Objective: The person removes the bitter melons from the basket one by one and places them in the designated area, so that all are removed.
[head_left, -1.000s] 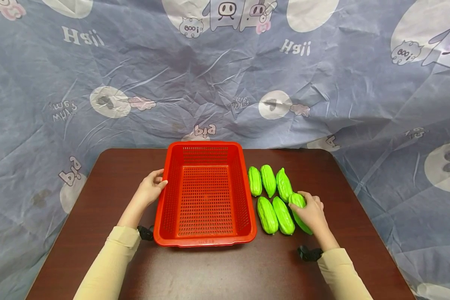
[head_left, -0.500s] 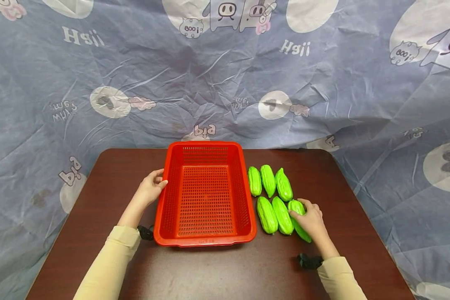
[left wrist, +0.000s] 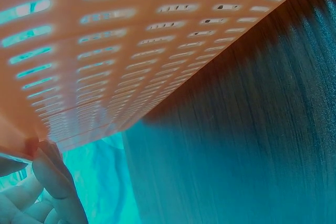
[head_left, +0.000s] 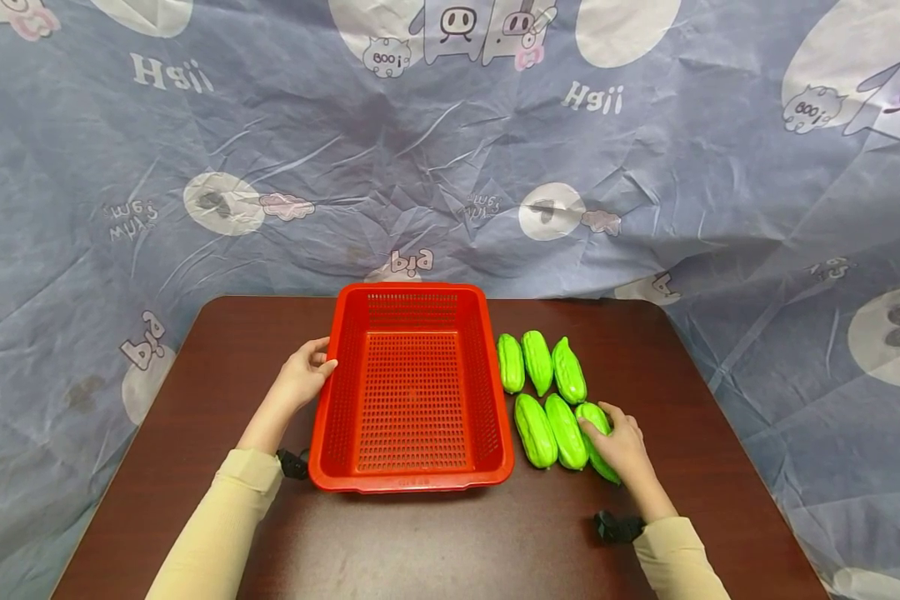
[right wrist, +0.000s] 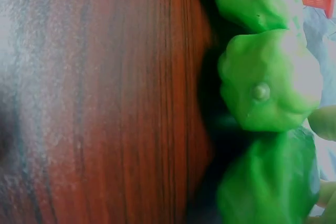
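Observation:
A red plastic basket (head_left: 412,482) with slotted walls stands upright on the table in the head view. My left hand (head_left: 300,379) pinches its left rim; in the left wrist view the fingers (left wrist: 55,177) show at the rim beside the slotted wall. To the basket's right lie several bright green bitter melons in two rows. My right hand (head_left: 621,446) grips the rightmost bitter melon (head_left: 594,415) of the near row, thumb on one side and fingers over the other. The right wrist view shows that bitter melon (right wrist: 268,182) beside its neighbours, ends toward the camera.
Bitter melons of the far row (head_left: 537,362) lie close by the basket's right wall. A brown wooden table (head_left: 450,550) carries everything. Behind it hangs a grey-blue printed cloth (head_left: 420,150).
My right hand has brought its bitter melon down and toward me, into line with the near row. The left hand and the basket have stayed put.

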Demonstrator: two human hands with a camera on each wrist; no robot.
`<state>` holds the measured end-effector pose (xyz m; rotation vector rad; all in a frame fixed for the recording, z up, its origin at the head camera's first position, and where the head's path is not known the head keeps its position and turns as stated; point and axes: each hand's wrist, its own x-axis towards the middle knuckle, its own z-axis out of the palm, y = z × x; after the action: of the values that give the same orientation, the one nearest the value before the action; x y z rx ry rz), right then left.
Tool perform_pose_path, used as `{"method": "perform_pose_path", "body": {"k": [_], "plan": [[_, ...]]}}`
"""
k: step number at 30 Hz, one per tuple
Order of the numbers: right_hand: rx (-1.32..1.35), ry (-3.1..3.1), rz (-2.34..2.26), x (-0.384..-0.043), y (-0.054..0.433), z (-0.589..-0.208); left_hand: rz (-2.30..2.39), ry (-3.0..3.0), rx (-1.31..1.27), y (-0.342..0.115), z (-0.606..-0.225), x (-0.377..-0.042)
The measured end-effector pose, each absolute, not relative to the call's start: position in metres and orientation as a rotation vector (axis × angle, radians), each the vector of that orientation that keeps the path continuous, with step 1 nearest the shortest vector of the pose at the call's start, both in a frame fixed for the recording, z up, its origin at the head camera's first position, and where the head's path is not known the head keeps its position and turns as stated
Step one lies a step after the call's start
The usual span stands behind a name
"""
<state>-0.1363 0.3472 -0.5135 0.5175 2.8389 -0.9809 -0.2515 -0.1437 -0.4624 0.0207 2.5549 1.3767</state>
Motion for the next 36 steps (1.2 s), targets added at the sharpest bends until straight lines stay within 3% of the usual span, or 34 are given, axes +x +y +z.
{"method": "perform_pose_path", "body": {"k": [20,36], "plan": [[0.500,2.875,-0.981,-0.137,0.346,-0.515,1.337,2.580,0.026,-0.146,-0.464,-0.254],[0.401,3.025,-1.073,-0.155,0.324,-0.469,1.354,2.632,0.104,-0.154,-0.457,-0.247]]}}
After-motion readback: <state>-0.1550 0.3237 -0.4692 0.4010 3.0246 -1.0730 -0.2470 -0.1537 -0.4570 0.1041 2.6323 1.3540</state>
